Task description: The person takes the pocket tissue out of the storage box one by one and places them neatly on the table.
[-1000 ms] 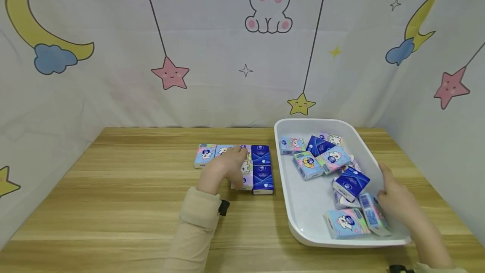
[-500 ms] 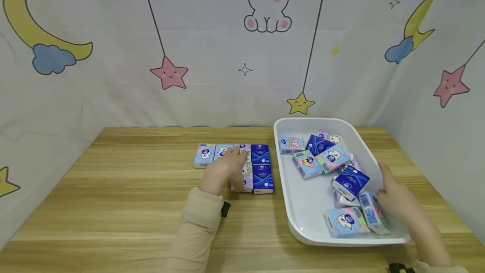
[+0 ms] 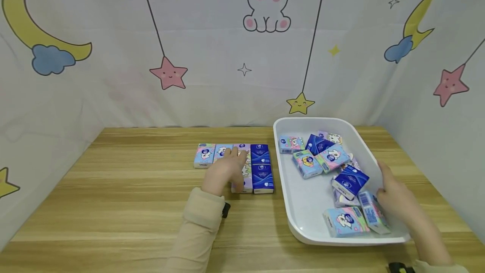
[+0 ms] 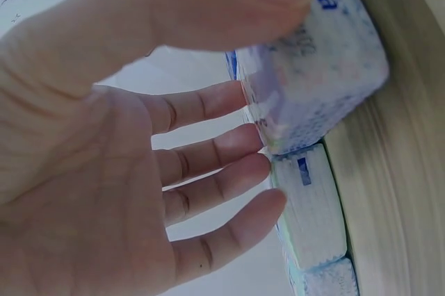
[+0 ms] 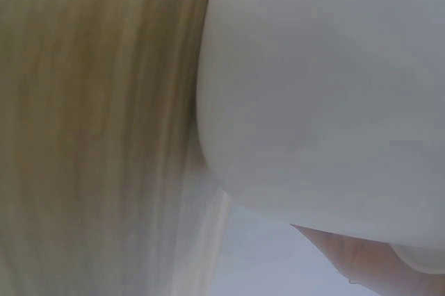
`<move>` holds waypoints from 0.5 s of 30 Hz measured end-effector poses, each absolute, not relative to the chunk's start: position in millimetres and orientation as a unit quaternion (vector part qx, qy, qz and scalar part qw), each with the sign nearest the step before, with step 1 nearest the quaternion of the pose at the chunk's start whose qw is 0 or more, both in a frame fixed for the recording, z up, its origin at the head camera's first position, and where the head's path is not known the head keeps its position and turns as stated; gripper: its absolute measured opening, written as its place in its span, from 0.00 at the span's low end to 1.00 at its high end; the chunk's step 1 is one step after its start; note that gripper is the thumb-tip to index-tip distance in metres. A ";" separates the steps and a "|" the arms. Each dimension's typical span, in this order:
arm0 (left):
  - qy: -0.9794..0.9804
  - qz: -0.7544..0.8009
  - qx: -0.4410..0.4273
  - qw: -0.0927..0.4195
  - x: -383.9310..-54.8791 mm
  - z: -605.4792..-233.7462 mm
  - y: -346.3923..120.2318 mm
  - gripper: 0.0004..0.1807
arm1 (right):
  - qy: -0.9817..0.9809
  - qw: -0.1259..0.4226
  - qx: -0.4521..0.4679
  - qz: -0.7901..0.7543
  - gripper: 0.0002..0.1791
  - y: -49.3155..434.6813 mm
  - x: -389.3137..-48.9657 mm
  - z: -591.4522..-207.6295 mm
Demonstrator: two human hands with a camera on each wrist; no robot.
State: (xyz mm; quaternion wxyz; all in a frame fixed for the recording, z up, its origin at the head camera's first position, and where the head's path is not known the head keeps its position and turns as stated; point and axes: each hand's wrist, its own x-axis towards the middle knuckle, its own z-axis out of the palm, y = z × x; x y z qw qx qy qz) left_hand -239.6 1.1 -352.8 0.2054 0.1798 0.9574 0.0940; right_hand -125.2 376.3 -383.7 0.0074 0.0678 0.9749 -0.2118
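My left hand [image 3: 226,174] lies over a purple tissue pack [image 3: 247,180] in the front row of packs on the table. In the left wrist view the thumb rests against the near end of that tissue pack [image 4: 327,74], while the extended fingertips touch its top edge and the pack beside it [image 4: 309,206]. My right hand [image 3: 401,205] grips the right rim of a white plastic tub [image 3: 293,218]. Only part of that hand shows in the right wrist view, below the tub's outer wall [image 5: 320,101].
Touching packs form a block: two navy packs [image 3: 262,178] at its right, light-blue packs [image 3: 204,155] at its back left. Several mixed tissue packs [image 3: 350,180] lie jumbled inside the tub. Wooden tabletop [image 3: 113,205] stretches leftward; a printed curtain [image 3: 212,54] hangs behind.
The left hand has shifted very slightly to the right over the purple pack. The right hand stays on the tub's rim, and the packs stay put.
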 end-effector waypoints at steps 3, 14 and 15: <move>0.958 0.090 0.183 0.201 -240.4 -352.8 1.1 0.58 | 0.975 0.007 0.068 -0.210 0.42 376.3 -125.2 -383.6; 0.960 0.088 0.187 0.191 -241.6 -350.7 -1.0 0.56 | 0.974 0.014 0.072 -0.215 0.42 375.7 -125.0 -383.0; 0.960 0.089 0.188 0.190 -241.5 -350.2 -1.5 0.55 | 0.974 0.013 0.072 -0.215 0.41 375.6 -125.2 -382.7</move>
